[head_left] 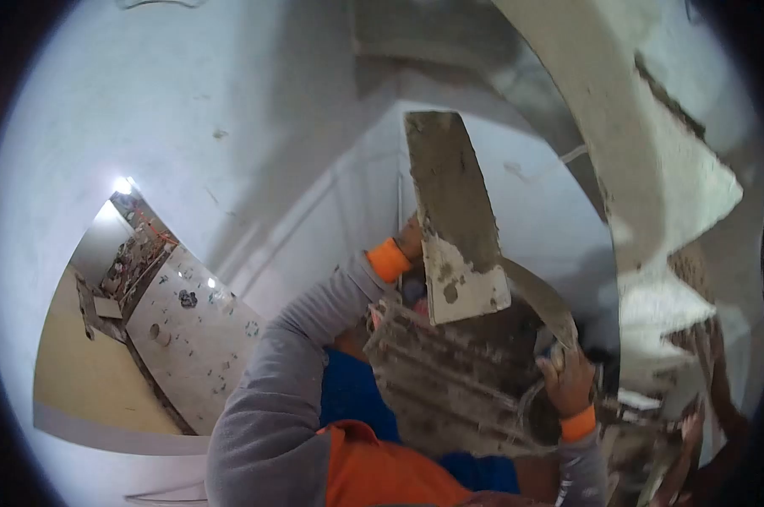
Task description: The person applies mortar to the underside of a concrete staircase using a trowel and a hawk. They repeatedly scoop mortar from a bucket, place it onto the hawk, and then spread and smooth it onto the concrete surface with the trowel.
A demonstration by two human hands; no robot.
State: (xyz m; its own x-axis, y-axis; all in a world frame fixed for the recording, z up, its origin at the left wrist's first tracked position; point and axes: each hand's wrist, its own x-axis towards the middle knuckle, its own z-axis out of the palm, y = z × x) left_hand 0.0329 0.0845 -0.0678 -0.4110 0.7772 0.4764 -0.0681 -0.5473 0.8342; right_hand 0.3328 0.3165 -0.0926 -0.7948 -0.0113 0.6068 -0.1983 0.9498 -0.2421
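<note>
My left hand (412, 238), its fingers mostly hidden, grips a long plastering float (458, 190) from behind. The float stands nearly upright in front of me; its face is coated with grey-brown plaster, with a bare whitish patch at the lower end. Lower on the right, my right hand (566, 380) is closed around the end of a trowel (536, 296), whose thin curved blade reaches up behind the float's lower edge. Both wrists show orange cuffs below grey sleeves.
Plaster-stained planks (450, 372) lie below my hands, beside a round bucket (538, 414). A white wall (314, 110) rises ahead, and a curved plastered edge (593, 110) runs down the right. Far below at left, a floor (200, 338) has scattered debris.
</note>
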